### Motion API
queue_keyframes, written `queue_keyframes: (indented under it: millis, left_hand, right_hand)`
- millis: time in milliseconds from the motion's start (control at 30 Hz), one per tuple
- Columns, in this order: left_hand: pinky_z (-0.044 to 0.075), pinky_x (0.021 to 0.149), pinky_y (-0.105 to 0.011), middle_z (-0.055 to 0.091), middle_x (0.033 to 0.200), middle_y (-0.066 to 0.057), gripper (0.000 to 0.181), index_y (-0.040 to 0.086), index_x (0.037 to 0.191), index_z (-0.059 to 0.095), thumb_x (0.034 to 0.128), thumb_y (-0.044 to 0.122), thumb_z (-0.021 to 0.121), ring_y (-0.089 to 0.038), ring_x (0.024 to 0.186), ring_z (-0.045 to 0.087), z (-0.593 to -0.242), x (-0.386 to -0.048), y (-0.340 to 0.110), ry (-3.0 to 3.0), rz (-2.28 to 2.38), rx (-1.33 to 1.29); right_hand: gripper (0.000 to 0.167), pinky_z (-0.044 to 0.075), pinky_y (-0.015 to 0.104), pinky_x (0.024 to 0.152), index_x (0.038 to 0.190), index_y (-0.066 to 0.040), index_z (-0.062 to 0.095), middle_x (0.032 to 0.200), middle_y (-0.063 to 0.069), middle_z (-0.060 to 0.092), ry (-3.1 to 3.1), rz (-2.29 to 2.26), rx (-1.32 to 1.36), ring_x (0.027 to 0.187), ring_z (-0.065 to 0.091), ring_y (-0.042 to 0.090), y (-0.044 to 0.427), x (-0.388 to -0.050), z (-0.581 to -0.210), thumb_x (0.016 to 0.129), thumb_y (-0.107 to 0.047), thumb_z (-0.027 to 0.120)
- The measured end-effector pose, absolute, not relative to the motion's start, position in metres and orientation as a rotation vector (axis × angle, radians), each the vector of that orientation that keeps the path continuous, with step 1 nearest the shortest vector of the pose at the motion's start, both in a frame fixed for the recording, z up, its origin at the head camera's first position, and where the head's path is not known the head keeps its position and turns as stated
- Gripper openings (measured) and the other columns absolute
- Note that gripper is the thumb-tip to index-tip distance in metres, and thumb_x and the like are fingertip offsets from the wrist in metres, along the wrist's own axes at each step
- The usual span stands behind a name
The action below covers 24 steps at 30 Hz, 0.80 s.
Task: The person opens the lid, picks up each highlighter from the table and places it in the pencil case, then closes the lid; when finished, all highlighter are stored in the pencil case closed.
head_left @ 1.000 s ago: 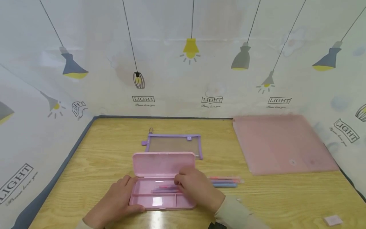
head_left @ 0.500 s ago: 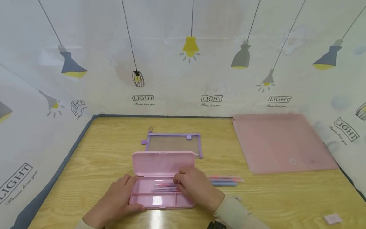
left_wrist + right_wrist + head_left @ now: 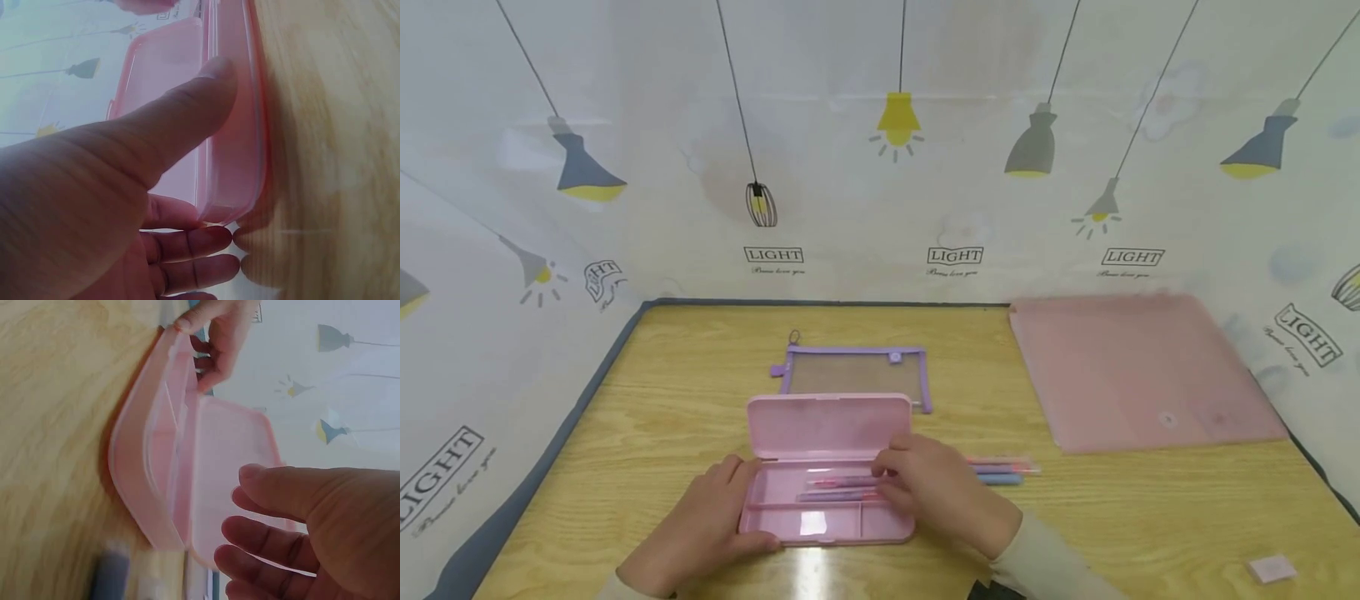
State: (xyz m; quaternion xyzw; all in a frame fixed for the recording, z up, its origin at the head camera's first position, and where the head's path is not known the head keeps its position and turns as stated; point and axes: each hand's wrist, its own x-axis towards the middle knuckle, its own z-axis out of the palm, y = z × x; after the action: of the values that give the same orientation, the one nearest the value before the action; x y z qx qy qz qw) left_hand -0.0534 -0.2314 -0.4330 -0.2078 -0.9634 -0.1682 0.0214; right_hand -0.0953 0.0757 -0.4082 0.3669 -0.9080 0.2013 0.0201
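Note:
A pink pencil case [image 3: 805, 527] lies with its lid [image 3: 820, 429] raised. My left hand [image 3: 706, 521] grips its left end, the thumb [image 3: 187, 112] along the front wall and the fingers at the end. Pens [image 3: 842, 482] with pink and purple parts lie in the long rear compartment; the front compartments show no pens. My right hand [image 3: 936, 492] is over the case's right end, partly hiding the pens. In the right wrist view its fingers [image 3: 265, 540] are loosely bent and hold nothing.
More pens [image 3: 1003, 471] lie right of the case, partly behind the right hand. A purple-edged mesh zip pouch [image 3: 857, 371] is behind the lid. A pink folder [image 3: 1150, 375] lies at the back right, a small pale pink block [image 3: 1272, 569] at the front right. Printed sheeting [image 3: 850, 167] surrounds the table.
The right hand has let go of a pen in the rear compartment and drawn back to the right, with its fingers loosened. The left hand has stayed on the case.

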Motion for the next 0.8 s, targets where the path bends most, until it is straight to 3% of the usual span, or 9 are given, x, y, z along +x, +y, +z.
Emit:
queue_keyframes:
  millis: [167, 433, 800]
  left_hand:
    - [0.043, 0.076, -0.034, 0.054, 0.099, 0.001, 0.087, 0.006, 0.13, 0.054, 0.0669, 0.062, 0.079, -0.009, 0.084, 0.045, -0.434, -0.054, -0.232, -2.965, -0.524, -0.654]
    - [0.043, 0.075, -0.032, 0.054, 0.097, 0.002, 0.088, 0.007, 0.129, 0.055, 0.0654, 0.062, 0.079, -0.008, 0.083, 0.045, -0.435, -0.054, -0.233, -2.934, -0.526, -0.666]
    - [0.042, 0.072, -0.031, 0.053, 0.096, 0.002, 0.089, 0.007, 0.129, 0.054, 0.0643, 0.062, 0.079, -0.008, 0.081, 0.044, -0.436, -0.055, -0.234, -2.924, -0.516, -0.685]
  right_hand:
    - [0.013, 0.05, 0.022, 0.066, 0.096, -0.015, 0.073, 0.086, -0.004, 0.066, -2.787, 0.676, 1.074, 0.076, 0.063, 0.009, 0.102, -0.096, -0.4, 0.085, -0.022, 0.076]
    - [0.011, 0.05, 0.023, 0.067, 0.097, -0.016, 0.072, 0.087, -0.01, 0.065, -2.917, 0.707, 0.837, 0.076, 0.058, 0.002, 0.149, -0.104, -0.403, 0.088, -0.021, 0.073]
    - [0.013, 0.051, 0.028, 0.072, 0.101, -0.016, 0.072, 0.09, -0.01, 0.067, -3.068, 0.746, 0.667, 0.081, 0.058, 0.004, 0.203, -0.121, -0.42, 0.088, -0.02, 0.071]
